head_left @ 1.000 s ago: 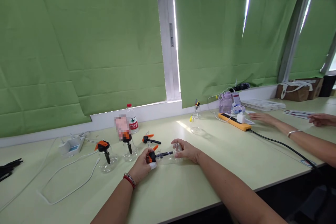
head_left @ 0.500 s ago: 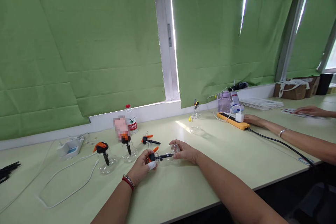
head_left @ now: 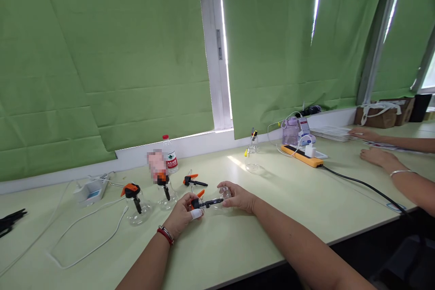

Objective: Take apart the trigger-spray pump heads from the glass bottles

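My left hand is closed around the black and orange spray head of a clear bottle lying sideways just above the table. Around the clear body of this bottle, at its base end, my right hand has its fingers curled. The black nozzle arm points right, toward the right hand. Behind my hands a loose black and orange spray head lies on the table. To the left stand two clear bottles with spray heads, one nearer and one farther back.
A red-capped water bottle stands by the wall. White cables and a white socket block lie left. Clear bottles stand beyond my right hand, near an orange power strip. Another person's hands are at right.
The other person's hands have shifted: the one by the power strip moved right, the other reached left to the paper stack. A white card now shows behind the strip. My hands barely moved.
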Demonstrator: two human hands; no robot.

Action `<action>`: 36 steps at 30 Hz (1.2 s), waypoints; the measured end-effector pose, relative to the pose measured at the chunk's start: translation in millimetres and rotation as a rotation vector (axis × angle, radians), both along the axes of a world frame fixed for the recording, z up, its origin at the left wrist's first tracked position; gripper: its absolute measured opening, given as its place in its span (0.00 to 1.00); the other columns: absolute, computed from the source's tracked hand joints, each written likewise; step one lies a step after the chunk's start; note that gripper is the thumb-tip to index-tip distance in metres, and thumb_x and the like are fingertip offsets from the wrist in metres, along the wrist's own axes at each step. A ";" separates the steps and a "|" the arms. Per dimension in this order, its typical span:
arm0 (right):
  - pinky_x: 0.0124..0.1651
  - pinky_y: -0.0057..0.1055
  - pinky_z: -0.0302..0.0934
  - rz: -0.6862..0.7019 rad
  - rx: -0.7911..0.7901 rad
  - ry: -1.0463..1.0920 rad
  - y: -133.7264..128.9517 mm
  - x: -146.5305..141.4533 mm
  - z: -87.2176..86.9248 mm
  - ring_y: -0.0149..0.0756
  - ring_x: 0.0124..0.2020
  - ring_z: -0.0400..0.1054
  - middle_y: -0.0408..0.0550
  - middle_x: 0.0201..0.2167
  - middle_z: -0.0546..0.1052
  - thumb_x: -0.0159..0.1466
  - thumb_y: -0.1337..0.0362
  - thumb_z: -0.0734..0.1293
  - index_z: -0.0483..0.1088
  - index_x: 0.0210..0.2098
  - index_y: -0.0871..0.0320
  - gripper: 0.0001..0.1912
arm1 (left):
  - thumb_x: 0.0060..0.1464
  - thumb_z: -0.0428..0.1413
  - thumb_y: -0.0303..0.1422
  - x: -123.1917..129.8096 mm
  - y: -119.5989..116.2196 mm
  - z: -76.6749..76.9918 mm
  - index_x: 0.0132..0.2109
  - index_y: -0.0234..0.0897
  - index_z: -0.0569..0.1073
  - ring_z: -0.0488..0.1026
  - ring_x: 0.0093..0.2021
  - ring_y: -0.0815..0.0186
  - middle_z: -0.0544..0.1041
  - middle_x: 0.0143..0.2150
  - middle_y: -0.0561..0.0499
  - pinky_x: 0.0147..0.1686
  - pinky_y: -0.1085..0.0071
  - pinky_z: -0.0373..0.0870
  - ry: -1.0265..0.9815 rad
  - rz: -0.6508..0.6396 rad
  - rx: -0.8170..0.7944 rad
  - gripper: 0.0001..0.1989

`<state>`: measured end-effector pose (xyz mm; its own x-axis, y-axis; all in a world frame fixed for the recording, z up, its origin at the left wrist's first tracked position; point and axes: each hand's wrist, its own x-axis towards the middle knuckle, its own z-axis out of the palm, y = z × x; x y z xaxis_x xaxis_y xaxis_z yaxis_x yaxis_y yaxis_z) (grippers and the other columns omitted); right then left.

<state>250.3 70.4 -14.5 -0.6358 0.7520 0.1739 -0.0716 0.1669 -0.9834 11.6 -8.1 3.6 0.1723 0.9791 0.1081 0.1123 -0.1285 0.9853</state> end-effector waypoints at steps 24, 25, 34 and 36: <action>0.41 0.33 0.57 -0.018 0.021 -0.024 -4.8 -7.7 1.1 0.32 0.33 0.62 0.42 0.33 0.67 0.48 0.54 0.73 0.65 0.47 0.54 0.29 | 0.40 0.64 0.34 -2.2 2.6 -5.5 0.48 0.32 0.69 0.74 0.27 0.65 0.76 0.27 0.52 0.32 0.67 0.71 0.018 -0.002 -0.093 0.26; 0.40 0.32 0.57 -0.029 0.029 -0.034 -4.7 -8.4 0.9 0.32 0.32 0.62 0.42 0.32 0.67 0.50 0.53 0.72 0.65 0.46 0.55 0.27 | 0.40 0.64 0.34 -2.5 2.5 -5.5 0.48 0.32 0.69 0.74 0.27 0.65 0.76 0.27 0.52 0.32 0.67 0.71 0.017 -0.005 -0.092 0.26; 0.43 0.34 0.56 -0.123 0.090 -0.125 -7.6 -11.8 3.8 0.35 0.35 0.63 0.44 0.31 0.71 0.57 0.46 0.63 0.69 0.41 0.57 0.23 | 0.39 0.64 0.34 -1.2 0.6 -5.2 0.46 0.32 0.69 0.73 0.26 0.66 0.75 0.26 0.53 0.31 0.67 0.71 0.010 -0.007 -0.095 0.25; 0.44 0.35 0.56 -0.152 0.106 -0.145 -8.0 -12.8 3.3 0.36 0.36 0.64 0.45 0.32 0.71 0.57 0.45 0.62 0.69 0.40 0.57 0.23 | 0.39 0.64 0.34 -1.0 0.8 -4.8 0.45 0.32 0.69 0.73 0.26 0.66 0.74 0.26 0.54 0.31 0.67 0.71 0.008 -0.005 -0.095 0.24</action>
